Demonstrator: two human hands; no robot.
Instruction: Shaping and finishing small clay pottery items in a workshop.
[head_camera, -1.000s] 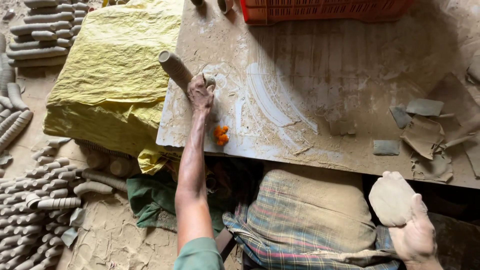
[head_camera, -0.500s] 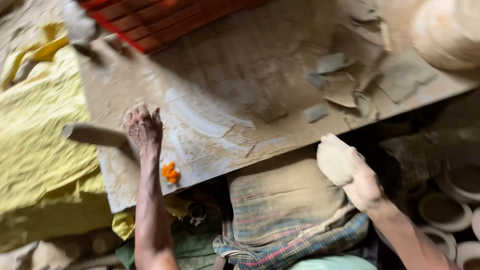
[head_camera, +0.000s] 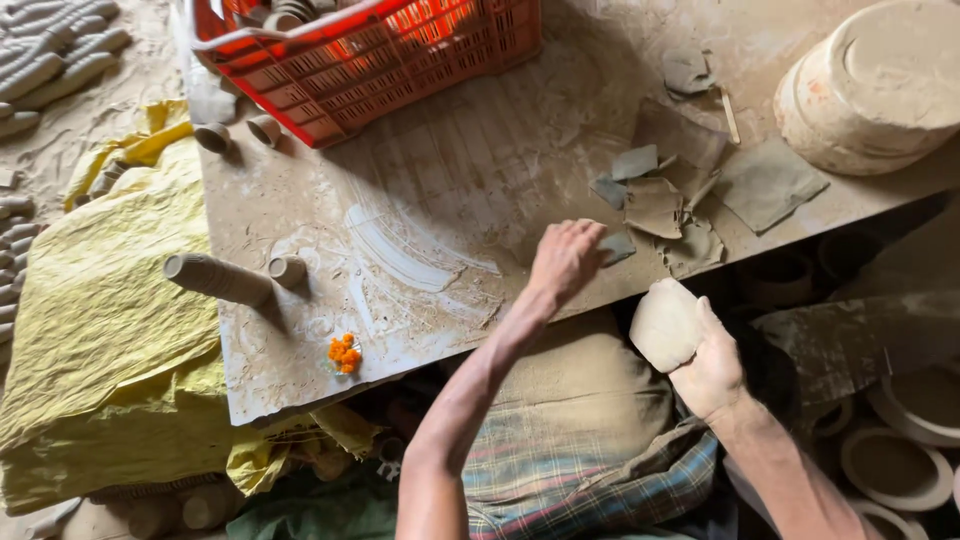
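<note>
Left hand (head_camera: 565, 258) stretched flat over the near edge of the workboard (head_camera: 470, 170), fingers loose and spread, grasping nothing; fingertips touch a small grey clay scrap (head_camera: 619, 246) at the board's near edge. Right hand (head_camera: 712, 372) off the board, below its near edge, fingers wrapped around a pale clay lump (head_camera: 664, 323) held over the lap.

Just beyond the left fingertips: a cluster of flat, torn clay scraps (head_camera: 660, 200), overlapping, toward the board's right half. One larger flat clay slab (head_camera: 768, 182) lies right of them. Far right corner: a round, clay-caked mould (head_camera: 875, 85), part of it past the board's edge.

Left part of the board: a stack of small clay cups (head_camera: 215, 278) lying on its side near the left edge, with one single clay cup (head_camera: 288, 269) just beside its end. Orange marigold flower (head_camera: 343, 353) near the near-left corner. Far edge: red plastic crate (head_camera: 370, 50), two more little cups (head_camera: 240, 133) just left of it.

Yellow plastic sheet (head_camera: 95, 330) covers something left of the board. Checked cloth (head_camera: 590, 470) over the lap. Round clay bowls (head_camera: 900, 460) on the floor, lower right. Clay rolls (head_camera: 55, 50) on sandy ground, upper left.
</note>
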